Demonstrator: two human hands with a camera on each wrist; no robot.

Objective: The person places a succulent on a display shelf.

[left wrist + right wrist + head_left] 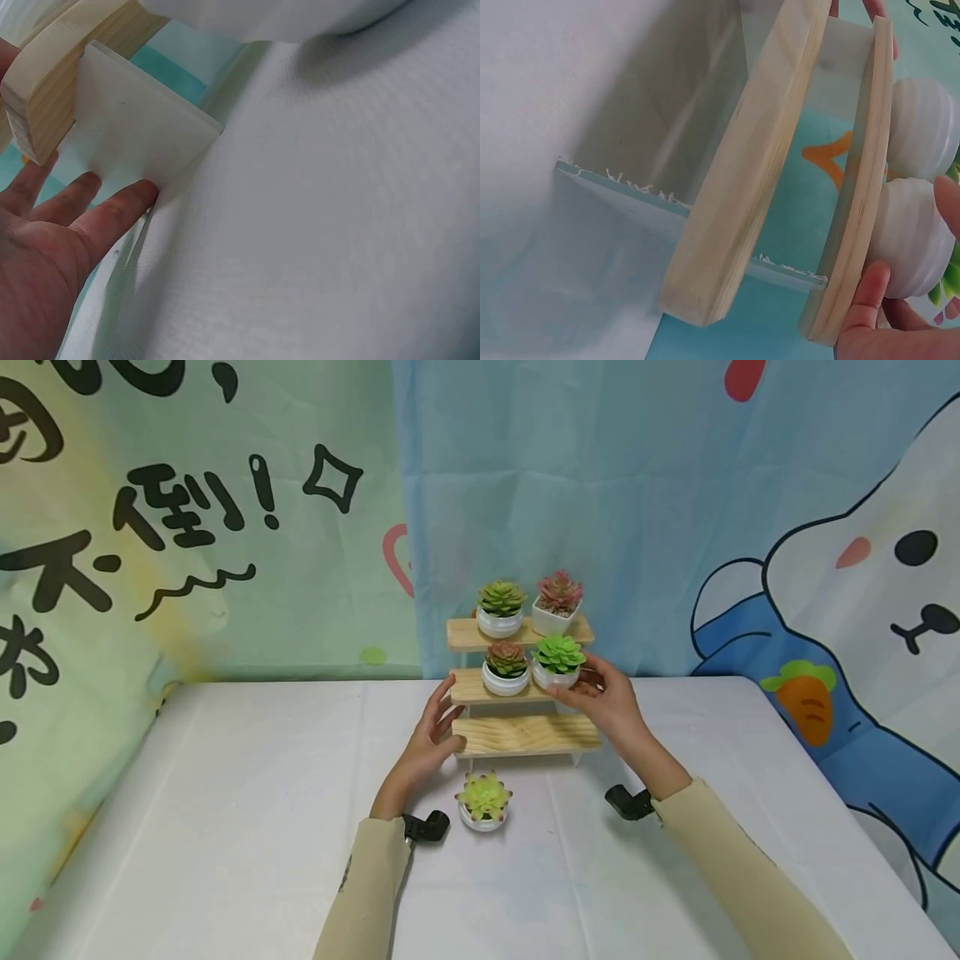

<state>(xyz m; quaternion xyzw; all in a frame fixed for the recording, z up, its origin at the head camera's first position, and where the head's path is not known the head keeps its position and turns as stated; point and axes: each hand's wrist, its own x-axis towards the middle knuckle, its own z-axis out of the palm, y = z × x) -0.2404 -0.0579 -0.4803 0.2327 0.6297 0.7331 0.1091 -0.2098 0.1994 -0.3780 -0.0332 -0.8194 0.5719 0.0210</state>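
A three-tier wooden stand (525,737) with pale side panels stands before me. My right hand (609,697) holds the white pot of a bright green succulent (558,656) at the right of the middle shelf. In the right wrist view, thumb and fingers lie around that pot (909,238). Beside it sits a reddish-brown succulent (506,667) in a white pot. My left hand (426,743) touches the stand's left side, its fingers spread fairly straight against the pale side panel (142,124) and its thumb at the bottom shelf's end.
On the top shelf are a dark green succulent (501,610) in a round pot and a pink one (557,600) in an angular pot. A yellow-green succulent (483,800) stands on the white-covered table (225,827) in front of the stand. A printed cloth (510,468) hangs behind.
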